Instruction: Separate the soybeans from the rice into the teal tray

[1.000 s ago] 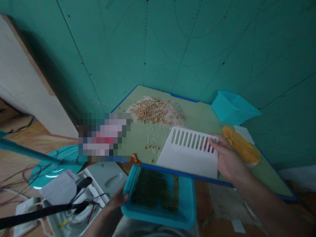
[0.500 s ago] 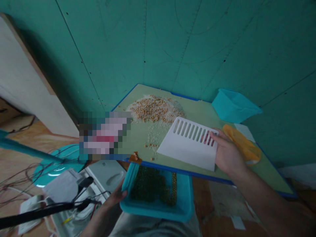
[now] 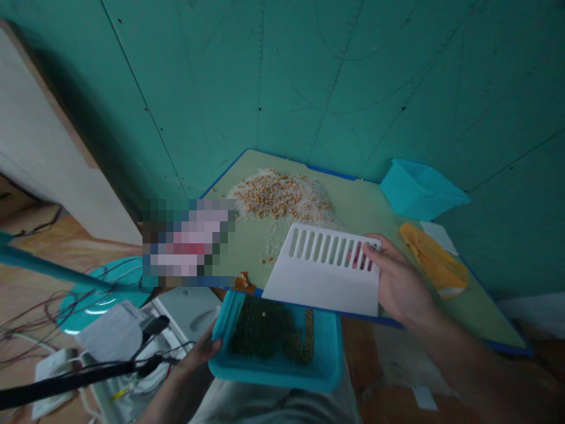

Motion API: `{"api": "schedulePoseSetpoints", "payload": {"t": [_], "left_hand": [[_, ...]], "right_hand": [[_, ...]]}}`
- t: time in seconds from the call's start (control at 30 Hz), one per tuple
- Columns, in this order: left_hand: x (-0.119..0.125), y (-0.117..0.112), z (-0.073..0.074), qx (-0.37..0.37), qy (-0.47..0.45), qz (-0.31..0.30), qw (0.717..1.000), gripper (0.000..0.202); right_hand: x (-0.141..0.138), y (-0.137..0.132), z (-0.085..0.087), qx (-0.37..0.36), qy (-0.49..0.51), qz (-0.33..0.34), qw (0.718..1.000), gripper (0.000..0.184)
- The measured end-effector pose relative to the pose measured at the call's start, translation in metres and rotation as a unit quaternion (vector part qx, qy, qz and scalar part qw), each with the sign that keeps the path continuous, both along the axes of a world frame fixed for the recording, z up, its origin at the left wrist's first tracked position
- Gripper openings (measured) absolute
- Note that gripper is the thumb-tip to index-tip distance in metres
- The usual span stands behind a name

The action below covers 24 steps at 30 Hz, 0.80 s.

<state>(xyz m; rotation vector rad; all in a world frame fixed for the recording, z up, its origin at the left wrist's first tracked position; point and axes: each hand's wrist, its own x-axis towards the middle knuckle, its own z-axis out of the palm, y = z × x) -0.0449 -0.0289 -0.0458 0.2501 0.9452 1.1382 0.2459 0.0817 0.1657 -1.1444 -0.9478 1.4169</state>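
Observation:
My right hand (image 3: 399, 281) grips the right end of a white slotted plastic board (image 3: 324, 285), thumb over the slots. The board's lower edge reaches the front rim of a pale green tabletop (image 3: 371, 203) edged in blue. Beyond it lies a heap of yellow-brown beans mixed with white grains (image 3: 278, 194), with a thin trail of grains running forward. Below the front edge, my left hand (image 3: 207, 344) holds the left rim of a turquoise plastic tub (image 3: 282, 377). The tub's bottom looks dark, with a strip of bean-like pattern; a pale speck shows inside.
A turquoise open container (image 3: 419, 188) stands at the back right, near a yellow-orange cloth-like item (image 3: 432, 259). A blurred-out item (image 3: 189, 241) lies at the left. An orange-brown scrap (image 3: 244, 281) sits on the front edge. Cables and a power strip (image 3: 57, 374) spread over the floor at left.
My right hand has drawn the white board left and toward the front edge, over where a few stray beans lay. The tub has shifted slightly left, and a pale speck now shows in it.

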Motion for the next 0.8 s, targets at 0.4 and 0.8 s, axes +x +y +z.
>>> {"api": "schedulePoseSetpoints", "payload": {"t": [0.4,0.8], "left_hand": [[0.034,-0.004,0.085,0.013,-0.052,-0.027,0.998,0.048],[0.028,-0.013,0.084,0.052,-0.113,-0.045,0.991,0.044]], "right_hand": [[0.004,0.044,-0.001,0.045,0.021,-0.054,0.997,0.019],[-0.021,0.059,-0.008,0.020,0.022,0.040,0.999,0.015]]}}
